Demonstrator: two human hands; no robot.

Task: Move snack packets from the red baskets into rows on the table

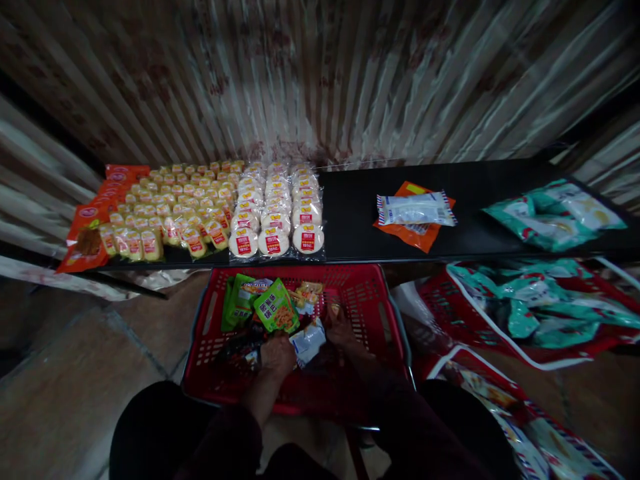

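Note:
Both hands reach down into a red plastic basket [367,293] between my knees. My left hand [279,353] is closed low among the packets, just below a green snack packet [277,307] and left of a white-and-blue packet [309,341]. What its fingers grip, if anything, is hidden. My right hand [341,328] is on the other side of that white packet, its fingers curled by a small pale tan item; I cannot make out what they hold. Small yellowish packets [307,293] lie behind. Dark packets [240,347] lie at the left, in dim light.
A black shelf [350,200] runs behind the basket. On it are rows of small yellow packaged cakes [175,200], round white wrapped crackers [273,240], orange bags [90,220], a white packet [415,209] and teal bags [555,213]. Red bags [440,307] of packets stand at right.

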